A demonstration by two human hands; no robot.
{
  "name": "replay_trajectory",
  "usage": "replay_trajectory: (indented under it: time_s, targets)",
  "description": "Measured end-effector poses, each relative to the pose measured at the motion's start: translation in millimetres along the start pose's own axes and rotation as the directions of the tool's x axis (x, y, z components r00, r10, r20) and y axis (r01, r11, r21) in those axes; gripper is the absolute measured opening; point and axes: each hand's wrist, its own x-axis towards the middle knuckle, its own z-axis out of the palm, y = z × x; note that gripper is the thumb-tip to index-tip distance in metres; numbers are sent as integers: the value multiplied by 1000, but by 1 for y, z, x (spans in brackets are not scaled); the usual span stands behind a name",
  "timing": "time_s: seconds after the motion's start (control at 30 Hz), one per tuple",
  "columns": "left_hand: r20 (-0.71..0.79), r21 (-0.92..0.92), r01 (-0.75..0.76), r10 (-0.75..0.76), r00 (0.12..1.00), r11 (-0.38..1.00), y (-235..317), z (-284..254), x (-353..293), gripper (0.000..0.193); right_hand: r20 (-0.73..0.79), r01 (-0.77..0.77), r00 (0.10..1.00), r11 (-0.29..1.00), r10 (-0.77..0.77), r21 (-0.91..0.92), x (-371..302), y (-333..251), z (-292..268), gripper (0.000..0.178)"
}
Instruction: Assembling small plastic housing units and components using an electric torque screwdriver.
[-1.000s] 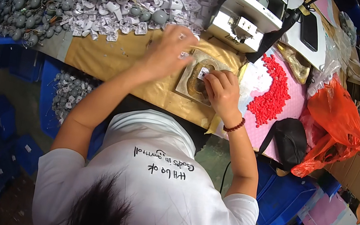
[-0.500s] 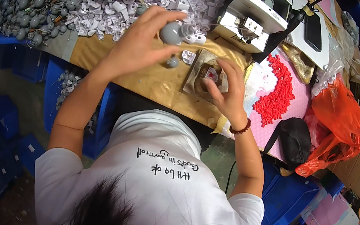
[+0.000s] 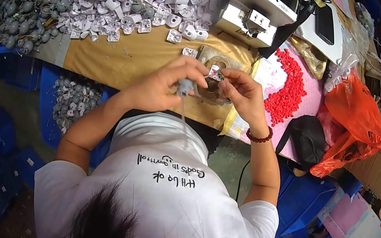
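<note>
My left hand (image 3: 168, 83) is closed around a grey rounded part (image 3: 185, 87) with a thin wire trailing down toward my shirt. Its fingertips reach the near left side of a square metal-like fixture (image 3: 208, 54) on the table. In the fixture's hollow lies a small white plastic piece (image 3: 215, 68) with a bit of red in it. My right hand (image 3: 245, 97), wearing a dark red bead bracelet, pinches a small greenish part (image 3: 219, 75) against that piece; the fingers hide some of it. A loose white housing (image 3: 189, 52) lies just left of the fixture.
Heaps of grey rounded parts (image 3: 24, 10) and white plastic housings (image 3: 118, 12) cover the table's far left. A white machine (image 3: 257, 16) stands behind the fixture. Rightward are small red pieces (image 3: 288, 89), a black pouch (image 3: 304, 141), an orange plastic bag (image 3: 358, 119) and a phone (image 3: 325, 24).
My left hand has come down and nearer with the grey part, from over the tabletop to beside the fixture. My right hand's fingers have closed to a pinch on the greenish part.
</note>
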Motion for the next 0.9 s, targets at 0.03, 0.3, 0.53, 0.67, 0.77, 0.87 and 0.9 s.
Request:
replay_trajectory:
  time_s: [0.03, 0.3, 0.53, 0.67, 0.77, 0.87, 0.9]
  targets:
    - [55, 44, -4, 2, 998, 999, -5, 3, -1, 43, -14, -5, 1000, 999, 4, -49, -2, 4, -2, 22]
    - [50, 369, -56, 41, 998, 928, -36, 25, 2, 24, 175, 393, 829, 329, -532, -859, 10, 15, 6, 29]
    - [41, 627, -183, 203, 978, 757, -53, 35, 12, 17, 304, 393, 848, 128, -435, -911, 15, 12, 8, 34]
    - [54, 672, -164, 174, 983, 722, -54, 34, 13, 20, 402, 401, 842, -81, -359, -912, 10, 11, 12, 30]
    - [6, 727, -139, 196, 981, 672, -48, 29, 14, 29, 413, 417, 836, -73, -360, -906, 3, 17, 7, 34]
    - [-52, 857, -106, 290, 956, 504, -47, 32, 22, 36, 390, 416, 844, -8, -369, -909, 1, 20, 5, 39]
    - [-39, 897, -99, 302, 953, 430, -51, 36, 26, 38, 352, 424, 846, 106, -400, -900, 2, 20, 3, 40]
